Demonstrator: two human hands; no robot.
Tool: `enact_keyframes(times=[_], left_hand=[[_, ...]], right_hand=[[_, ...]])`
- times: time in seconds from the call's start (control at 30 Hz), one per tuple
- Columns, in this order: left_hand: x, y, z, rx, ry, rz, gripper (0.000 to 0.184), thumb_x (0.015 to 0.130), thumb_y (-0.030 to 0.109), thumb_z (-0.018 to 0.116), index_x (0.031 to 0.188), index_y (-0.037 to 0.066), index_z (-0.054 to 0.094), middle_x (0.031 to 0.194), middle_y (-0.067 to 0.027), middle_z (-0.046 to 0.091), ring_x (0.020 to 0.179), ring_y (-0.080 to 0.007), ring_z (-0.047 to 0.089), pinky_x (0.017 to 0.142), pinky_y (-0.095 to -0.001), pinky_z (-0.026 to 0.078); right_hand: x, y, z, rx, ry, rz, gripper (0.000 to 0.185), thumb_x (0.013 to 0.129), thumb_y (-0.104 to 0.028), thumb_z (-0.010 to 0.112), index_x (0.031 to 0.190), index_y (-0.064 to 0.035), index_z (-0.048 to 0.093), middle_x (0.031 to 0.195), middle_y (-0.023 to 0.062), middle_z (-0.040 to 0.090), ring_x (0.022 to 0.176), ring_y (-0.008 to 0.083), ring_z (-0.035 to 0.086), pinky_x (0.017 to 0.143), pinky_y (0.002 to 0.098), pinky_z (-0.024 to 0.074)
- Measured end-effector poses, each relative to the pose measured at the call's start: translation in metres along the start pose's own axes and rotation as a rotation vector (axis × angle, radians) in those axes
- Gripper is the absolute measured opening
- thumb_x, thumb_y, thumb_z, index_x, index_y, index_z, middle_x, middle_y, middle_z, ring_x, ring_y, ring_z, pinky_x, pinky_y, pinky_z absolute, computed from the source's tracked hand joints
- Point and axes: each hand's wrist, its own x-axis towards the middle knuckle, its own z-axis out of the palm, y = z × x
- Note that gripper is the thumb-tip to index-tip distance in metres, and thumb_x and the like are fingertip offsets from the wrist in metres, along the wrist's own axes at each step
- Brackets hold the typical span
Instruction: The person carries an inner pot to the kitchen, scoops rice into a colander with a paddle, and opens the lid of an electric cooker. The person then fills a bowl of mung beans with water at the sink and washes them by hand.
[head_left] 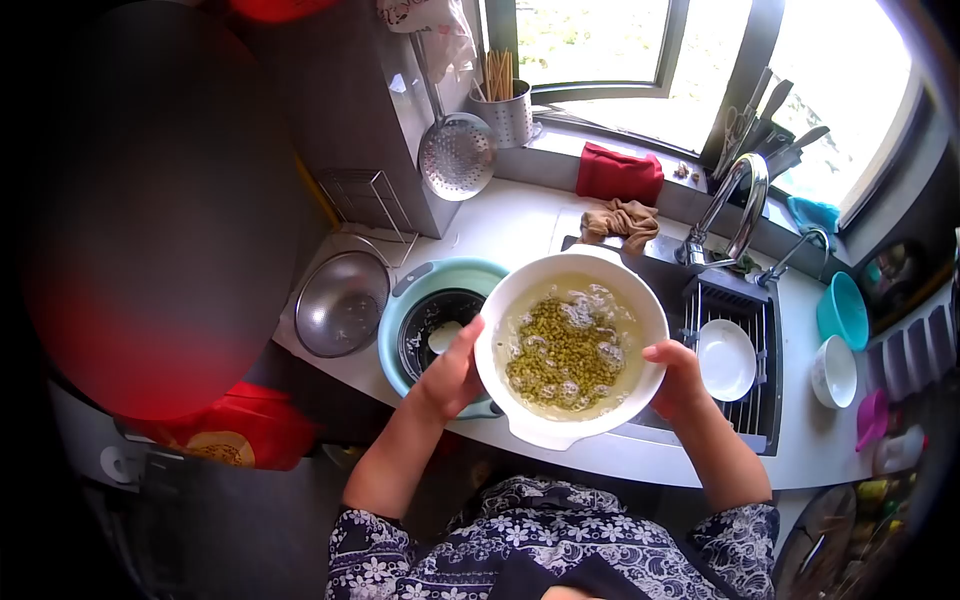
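Observation:
Between my two hands is a white bowl (557,437) with small lug handles, held up over the counter by the sink. Inside it, green mung beans (565,355) lie under cloudy, bubbly water. My left hand (453,372) grips the bowl's left side, and my right hand (680,378) grips the right side with the thumb at the rim. Just left of the bowl stands a light teal basin (400,300) with a black bowl (425,318) in it; something pale lies in that one. The bowl hides part of the sink (770,400).
A metal bowl (342,303) sits at the counter's left end. Right of my hands, a white dish (727,360) rests on the sink rack below the curved faucet (750,205). A teal bowl (843,311) and white bowl (833,371) stand farther right. A skimmer (457,157) hangs behind.

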Motion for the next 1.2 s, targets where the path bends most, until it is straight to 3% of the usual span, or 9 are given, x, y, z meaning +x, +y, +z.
enact_keyframes(times=[0.07, 0.13, 0.27, 0.33, 0.63, 0.8, 1.07, 1.13, 1.2], left_hand=[[0.008, 0.011, -0.016, -0.113, 0.006, 0.041, 0.046, 0.094, 0.031, 0.035, 0.123, -0.002, 0.043, 0.116, -0.0162, 0.055, 0.108, -0.0238, 0.053, 0.095, -0.0356, 0.041], [0.015, 0.017, -0.034, -0.242, 0.150, 0.183, 0.041, 0.094, 0.029, 0.034, 0.116, -0.002, 0.048, 0.111, -0.0165, 0.058, 0.104, -0.0255, 0.055, 0.093, -0.0376, 0.042], [0.024, 0.023, -0.054, -0.290, 0.238, 0.122, 0.033, 0.092, 0.027, 0.037, 0.103, 0.001, 0.054, 0.104, -0.0130, 0.059, 0.098, -0.0237, 0.056, 0.091, -0.0368, 0.043], [0.025, 0.028, -0.055, -0.306, 0.231, 0.119, 0.033, 0.092, 0.027, 0.037, 0.103, 0.001, 0.054, 0.103, -0.0131, 0.059, 0.098, -0.0240, 0.056, 0.090, -0.0371, 0.044], [0.039, 0.027, -0.079, -0.378, 0.261, 0.095, 0.030, 0.093, 0.023, 0.036, 0.100, 0.001, 0.056, 0.101, -0.0128, 0.059, 0.097, -0.0239, 0.056, 0.090, -0.0371, 0.045], [0.049, 0.019, -0.095, -0.467, 0.210, 0.004, 0.023, 0.092, 0.015, 0.040, 0.096, 0.001, 0.058, 0.093, -0.0111, 0.063, 0.088, -0.0213, 0.060, 0.083, -0.0348, 0.049], [0.058, 0.003, -0.115, -0.575, 0.159, -0.004, 0.023, 0.093, 0.018, 0.043, 0.095, 0.001, 0.058, 0.091, -0.0100, 0.064, 0.082, -0.0209, 0.062, 0.080, -0.0343, 0.050], [0.059, 0.002, -0.117, -0.585, 0.117, 0.002, 0.023, 0.094, 0.019, 0.043, 0.095, 0.002, 0.058, 0.092, -0.0099, 0.064, 0.083, -0.0208, 0.061, 0.080, -0.0340, 0.050], [0.063, 0.002, -0.115, -0.495, 0.144, 0.023, 0.024, 0.094, 0.020, 0.042, 0.095, 0.002, 0.058, 0.093, -0.0095, 0.064, 0.086, -0.0209, 0.061, 0.082, -0.0343, 0.049]], right_hand=[[0.004, 0.010, 0.010, 0.003, -0.012, -0.012, 0.049, 0.068, -0.014, 0.053, 0.112, 0.0065, 0.048, 0.100, 0.0180, 0.058, 0.089, 0.0281, 0.060, 0.082, 0.0388, 0.0479], [0.013, 0.020, 0.016, 0.034, -0.026, -0.032, 0.049, 0.069, -0.014, 0.052, 0.113, 0.0070, 0.047, 0.102, 0.0183, 0.057, 0.090, 0.0283, 0.059, 0.081, 0.0393, 0.0479], [0.017, 0.029, 0.040, 0.025, 0.009, -0.008, 0.051, 0.069, -0.014, 0.052, 0.116, 0.0056, 0.045, 0.104, 0.0180, 0.056, 0.093, 0.0280, 0.058, 0.081, 0.0397, 0.0476], [0.017, 0.031, 0.053, -0.089, 0.096, -0.036, 0.053, 0.065, -0.019, 0.053, 0.113, 0.0041, 0.049, 0.101, 0.0169, 0.058, 0.092, 0.0291, 0.058, 0.083, 0.0406, 0.0461], [0.026, 0.033, 0.070, -0.115, 0.137, -0.026, 0.055, 0.064, -0.018, 0.054, 0.114, 0.0036, 0.048, 0.103, 0.0166, 0.057, 0.094, 0.0288, 0.057, 0.084, 0.0406, 0.0450], [0.029, 0.034, 0.072, -0.143, 0.139, -0.024, 0.057, 0.063, -0.018, 0.054, 0.116, 0.0029, 0.046, 0.105, 0.0166, 0.056, 0.095, 0.0289, 0.056, 0.086, 0.0410, 0.0443], [0.028, 0.030, 0.077, -0.205, 0.153, 0.009, 0.063, 0.064, -0.018, 0.054, 0.123, -0.0013, 0.040, 0.111, 0.0161, 0.051, 0.101, 0.0294, 0.053, 0.088, 0.0437, 0.0436], [0.030, 0.030, 0.072, -0.229, 0.096, -0.016, 0.064, 0.068, -0.016, 0.051, 0.126, -0.0009, 0.031, 0.110, 0.0172, 0.047, 0.091, 0.0308, 0.059, 0.067, 0.0485, 0.0551], [0.030, 0.029, 0.073, -0.237, 0.095, -0.019, 0.064, 0.068, -0.016, 0.051, 0.126, -0.0009, 0.030, 0.110, 0.0172, 0.047, 0.090, 0.0302, 0.059, 0.065, 0.0476, 0.0557]])
